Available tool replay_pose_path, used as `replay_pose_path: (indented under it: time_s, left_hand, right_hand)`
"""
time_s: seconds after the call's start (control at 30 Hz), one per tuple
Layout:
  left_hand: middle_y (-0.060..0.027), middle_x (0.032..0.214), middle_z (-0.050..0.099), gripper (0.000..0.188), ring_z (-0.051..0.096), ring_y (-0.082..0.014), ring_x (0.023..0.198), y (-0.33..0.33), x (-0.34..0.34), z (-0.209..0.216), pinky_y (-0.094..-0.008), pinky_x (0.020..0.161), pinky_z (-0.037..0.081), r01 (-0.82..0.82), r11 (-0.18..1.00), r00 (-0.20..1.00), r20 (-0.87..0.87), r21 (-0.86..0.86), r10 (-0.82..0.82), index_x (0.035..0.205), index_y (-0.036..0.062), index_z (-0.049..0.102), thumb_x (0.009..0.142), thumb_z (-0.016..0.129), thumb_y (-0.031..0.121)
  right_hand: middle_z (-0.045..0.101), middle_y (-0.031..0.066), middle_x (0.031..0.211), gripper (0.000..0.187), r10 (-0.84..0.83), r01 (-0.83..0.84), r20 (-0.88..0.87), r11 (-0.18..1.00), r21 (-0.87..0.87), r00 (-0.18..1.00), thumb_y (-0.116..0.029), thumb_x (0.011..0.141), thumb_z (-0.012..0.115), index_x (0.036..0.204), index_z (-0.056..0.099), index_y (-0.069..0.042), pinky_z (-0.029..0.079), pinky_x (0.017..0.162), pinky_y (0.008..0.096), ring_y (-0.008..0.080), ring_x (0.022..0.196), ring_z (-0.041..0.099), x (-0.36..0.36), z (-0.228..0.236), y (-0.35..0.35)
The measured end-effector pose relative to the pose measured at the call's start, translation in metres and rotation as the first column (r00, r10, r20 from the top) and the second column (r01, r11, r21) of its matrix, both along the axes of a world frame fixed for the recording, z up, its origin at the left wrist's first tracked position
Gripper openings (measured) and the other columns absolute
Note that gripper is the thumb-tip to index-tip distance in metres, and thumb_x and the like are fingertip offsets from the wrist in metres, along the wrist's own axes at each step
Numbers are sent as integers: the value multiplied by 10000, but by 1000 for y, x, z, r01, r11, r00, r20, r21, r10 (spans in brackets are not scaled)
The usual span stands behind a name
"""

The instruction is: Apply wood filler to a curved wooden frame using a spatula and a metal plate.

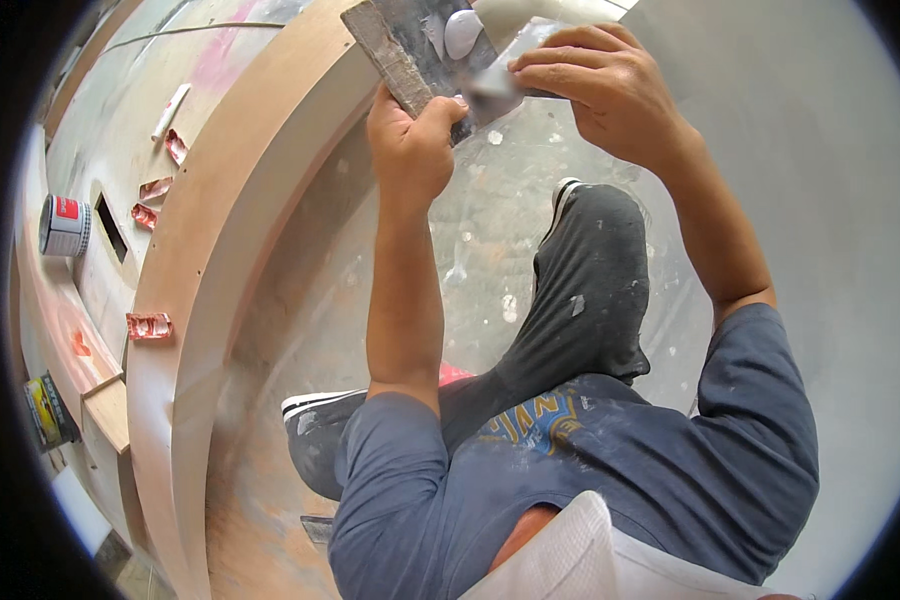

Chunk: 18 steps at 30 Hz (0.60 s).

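Observation:
My left hand (415, 145) grips a flat grey metal putty board (405, 25) with a rough, light-brown strip along its left edge. The thumb lies over the board's lower corner. A smooth blob of white putty (461, 35) sits on the board's face. In my right hand (615, 95) is a putty scraper (532, 38), pinched between thumb and fingers. Its pale blade reaches over the right side of the board, where a blurred patch hides whether the two touch. Both hands are raised at the top of the view, above the floor.
A curved, wood-toned ledge (240, 110) runs along the left. Past it are a tin (65, 225), a can with a yellow label (50, 412), a white tube (171, 112) and several crumpled red pieces (148, 326). My bent leg (595, 270) rests on the putty-spotted floor (480, 250).

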<state>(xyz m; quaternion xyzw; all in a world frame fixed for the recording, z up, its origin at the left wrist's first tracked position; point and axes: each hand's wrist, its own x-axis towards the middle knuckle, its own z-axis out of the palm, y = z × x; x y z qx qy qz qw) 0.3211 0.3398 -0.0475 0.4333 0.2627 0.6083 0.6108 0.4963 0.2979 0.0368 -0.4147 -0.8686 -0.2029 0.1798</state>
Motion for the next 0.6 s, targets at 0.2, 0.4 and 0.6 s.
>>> replay_pose_path:
  time_s: [0.2,0.4,0.6]
  left_hand:
    - [-69,790,555,247,558,-154,616,4,-8,-2,-272,585,481,-26,991,946,316,-129,66,947,-12,476,712,552,-25]
    - [-108,759,552,178,572,-211,569,3,0,-3,-333,523,500,193,920,839,543,-341,25,850,7,430,720,546,-33]
    - [-106,764,557,239,591,-208,611,-2,2,-2,-351,505,502,366,896,740,662,-250,-117,946,-9,447,723,532,-25]
  right_hand:
    - [664,-31,958,327,25,-27,-14,990,-141,1000,68,677,572,898,679,-147,454,837,329,166,902,600,26,-22,-5]
    - [625,115,1075,315,2,-152,-811,983,-108,586,94,813,526,1104,590,-10,457,849,263,189,1011,586,6,-38,-17]
    - [639,90,1038,345,-119,16,-315,950,-313,942,105,772,505,1037,637,-71,496,805,317,234,951,608,21,-51,-15]
